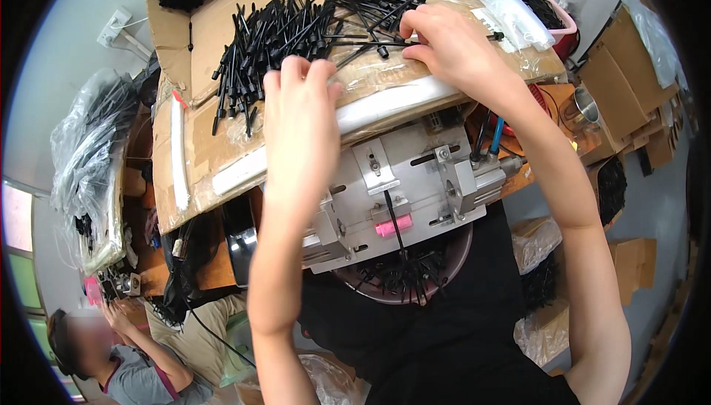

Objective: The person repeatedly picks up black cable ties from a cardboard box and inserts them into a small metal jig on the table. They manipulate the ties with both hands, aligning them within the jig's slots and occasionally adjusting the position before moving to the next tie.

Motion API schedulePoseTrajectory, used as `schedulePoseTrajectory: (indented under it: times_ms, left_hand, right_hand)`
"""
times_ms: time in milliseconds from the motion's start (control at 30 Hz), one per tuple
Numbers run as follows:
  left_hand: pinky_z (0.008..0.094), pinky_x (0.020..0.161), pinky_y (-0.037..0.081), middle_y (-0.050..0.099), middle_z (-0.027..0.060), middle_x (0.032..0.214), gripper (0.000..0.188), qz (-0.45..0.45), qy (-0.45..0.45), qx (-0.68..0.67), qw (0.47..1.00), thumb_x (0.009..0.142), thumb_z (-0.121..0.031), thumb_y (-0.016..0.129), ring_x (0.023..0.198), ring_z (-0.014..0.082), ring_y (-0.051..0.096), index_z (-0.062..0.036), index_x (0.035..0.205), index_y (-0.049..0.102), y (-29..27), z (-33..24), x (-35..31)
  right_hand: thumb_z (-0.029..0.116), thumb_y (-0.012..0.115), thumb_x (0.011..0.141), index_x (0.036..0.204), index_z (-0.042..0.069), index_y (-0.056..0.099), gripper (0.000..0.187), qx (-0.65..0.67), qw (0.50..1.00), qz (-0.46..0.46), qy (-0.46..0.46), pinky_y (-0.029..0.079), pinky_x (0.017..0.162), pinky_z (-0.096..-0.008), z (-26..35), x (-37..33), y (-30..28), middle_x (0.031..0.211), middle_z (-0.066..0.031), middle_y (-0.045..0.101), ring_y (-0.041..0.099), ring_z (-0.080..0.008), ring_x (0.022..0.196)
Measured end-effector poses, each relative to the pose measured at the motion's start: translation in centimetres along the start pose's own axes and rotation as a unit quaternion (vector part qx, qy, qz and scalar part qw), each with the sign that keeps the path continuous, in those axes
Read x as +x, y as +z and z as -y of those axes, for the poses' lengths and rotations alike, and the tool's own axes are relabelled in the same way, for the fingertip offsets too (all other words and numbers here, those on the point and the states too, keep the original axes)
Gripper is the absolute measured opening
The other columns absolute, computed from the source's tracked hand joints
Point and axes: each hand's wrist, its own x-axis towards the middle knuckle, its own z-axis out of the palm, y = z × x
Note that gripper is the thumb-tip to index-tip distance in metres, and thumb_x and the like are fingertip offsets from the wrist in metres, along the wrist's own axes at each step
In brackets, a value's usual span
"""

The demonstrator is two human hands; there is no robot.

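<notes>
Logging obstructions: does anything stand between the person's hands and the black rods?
Nothing visible does: the left hand is at the near edge of the black rods, the right hand at their right side.

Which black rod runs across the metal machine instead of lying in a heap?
The lone rod running from the metal bracket past the pink cylinder; many others lie piled on cardboard.

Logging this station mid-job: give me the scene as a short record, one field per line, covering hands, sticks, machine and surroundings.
Left hand: at the near edge of the stick pile; grip hidden
Right hand: at a black stick; grip unclear
Pile surface: cardboard
Machine: metal, nearer the body than the cardboard
On machine: one long black stick, passing a pink piece
Tub: below machine, holding black sticks
Other person: lower left
</notes>
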Motion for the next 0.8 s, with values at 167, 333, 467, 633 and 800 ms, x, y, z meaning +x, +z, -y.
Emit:
schedulePoseTrajectory:
  times_ms: [167,333,467,633,800]
  left_hand:
    - [0.0350,0.076,0.048,0.060,0.0122,0.085,0.015,0.154,-0.009,-0.152,0.976,0.085,-0.002,0.064,0.080,0.0253,0.060,-0.0008,0.100,0.065,-1.7,2.8,1.2]
    - [0.0305,0.074,0.048,0.062,0.0099,0.090,0.019,0.147,-0.030,-0.171,0.974,0.081,0.003,0.067,0.076,0.0198,0.061,-0.0010,0.100,0.066,-4.5,2.3,-2.1]
    - [0.0327,0.074,0.049,0.062,0.0099,0.093,0.031,0.032,-0.029,-0.135,0.990,0.076,0.009,0.069,0.080,0.0231,0.059,-0.0040,0.104,0.067,-4.6,-1.6,-7.9]
    - [0.0379,0.080,0.047,0.059,0.0127,0.095,0.072,0.091,-0.071,-0.129,0.985,0.072,0.012,0.069,0.088,0.0277,0.055,0.0046,0.141,0.048,-2.7,-8.0,-17.1]
    - [0.0335,0.082,0.048,0.055,0.0128,0.102,0.070,0.162,-0.045,-0.062,0.984,0.074,0.008,0.060,0.088,0.0246,0.053,0.0110,0.141,0.041,0.2,-9.8,-19.1]
  right_hand:
    - [0.004,0.070,0.078,0.088,0.000,0.057,0.017,-0.032,0.998,0.034,-0.029,0.046,0.076,-0.0426,-1.4,0.1,-0.7,0.086,-0.0144,0.059,0.058,-0.0339,0.085]
    - [0.000,0.068,0.079,0.089,0.000,0.057,0.015,0.013,0.995,0.030,-0.096,0.045,0.073,-0.0408,-1.7,-1.1,-1.8,0.087,-0.0139,0.059,0.057,-0.0341,0.083]
    - [-0.003,0.065,0.084,0.094,0.000,0.060,0.013,0.058,0.994,-0.053,-0.073,0.045,0.069,-0.0309,-1.3,-1.7,-3.0,0.084,-0.0090,0.057,0.057,-0.0213,0.079]
    - [0.006,0.056,0.098,0.114,0.004,0.063,0.018,0.359,0.922,-0.086,0.117,0.040,0.066,-0.0224,2.0,-3.5,-4.5,0.087,0.0006,0.057,0.051,-0.0073,0.077]
    - [0.006,0.065,0.094,0.108,-0.003,0.065,0.018,0.507,0.828,-0.111,0.214,0.042,0.062,-0.0197,3.4,-5.8,-6.3,0.088,-0.0041,0.065,0.055,-0.0067,0.072]
